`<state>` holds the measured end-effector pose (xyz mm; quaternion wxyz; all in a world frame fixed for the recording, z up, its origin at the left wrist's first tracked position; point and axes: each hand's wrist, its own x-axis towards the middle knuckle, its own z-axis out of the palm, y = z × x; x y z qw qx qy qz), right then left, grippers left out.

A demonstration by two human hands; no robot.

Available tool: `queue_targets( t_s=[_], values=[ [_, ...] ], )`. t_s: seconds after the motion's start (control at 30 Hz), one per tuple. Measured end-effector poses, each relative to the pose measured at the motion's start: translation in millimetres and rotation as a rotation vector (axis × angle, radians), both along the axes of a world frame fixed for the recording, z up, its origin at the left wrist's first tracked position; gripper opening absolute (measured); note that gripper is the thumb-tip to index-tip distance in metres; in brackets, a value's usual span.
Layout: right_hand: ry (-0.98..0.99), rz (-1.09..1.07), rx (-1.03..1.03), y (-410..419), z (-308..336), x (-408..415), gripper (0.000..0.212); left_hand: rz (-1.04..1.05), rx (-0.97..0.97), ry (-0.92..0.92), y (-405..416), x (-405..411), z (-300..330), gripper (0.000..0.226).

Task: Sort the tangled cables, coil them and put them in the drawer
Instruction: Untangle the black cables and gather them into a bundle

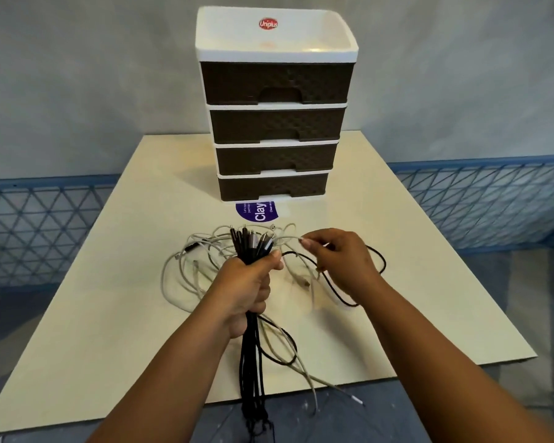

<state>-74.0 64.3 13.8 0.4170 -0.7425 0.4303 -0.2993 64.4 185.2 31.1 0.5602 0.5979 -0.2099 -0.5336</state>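
Left hand (248,282): fingers wrapped tight round a bundle of thin black braided cables (253,356), held upright above the cream worktop (397,298). The plug ends fan out just above the fist; the long tails hang past the worktop's near edge.

Right hand (338,259): thumb and forefinger pinching a thin off-white cable (287,239) close to the bundle's plugs.

Loose white and grey cables (179,273) lie looped and crossed on the worktop under and around both hands; one black strand (336,294) loops beneath the right hand.

Handling, as judged: the cables look light, limp and springy, liable to snag at plugs and crossings. Best taken near a plug end and drawn out along their length; a hard pull would likely tighten knots. The braided jackets should grip well; the smooth white ones may slip.

Beyond: a four-drawer brown-and-white plastic cabinet (274,123), all drawers closed, with a purple round sticker (258,212) at its foot.
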Motion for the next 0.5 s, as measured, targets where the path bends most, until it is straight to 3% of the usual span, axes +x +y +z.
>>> queue_targets(
  t_s=[0.2, 0.37, 0.4, 0.5],
  values=[
    [-0.082, -0.317, 0.154, -32, -22, -13, 0.009, -0.096, -0.313, 0.387, 13, 20, 16, 0.020],
    [-0.136, -0.370, 0.194, -39, -25, -12, 0.010, -0.392, -0.624, 0.767, 24, 27, 23, 0.016],
    [-0.112, -0.357, 0.175, -38, -25, -12, 0.007, -0.403, -0.647, 0.794, 26, 28, 25, 0.017],
    [-0.034, -0.224, 0.119, -29, -24, -16, 0.027, -0.335, -0.629, 0.692, 30, 28, 30, 0.017]
  ],
)
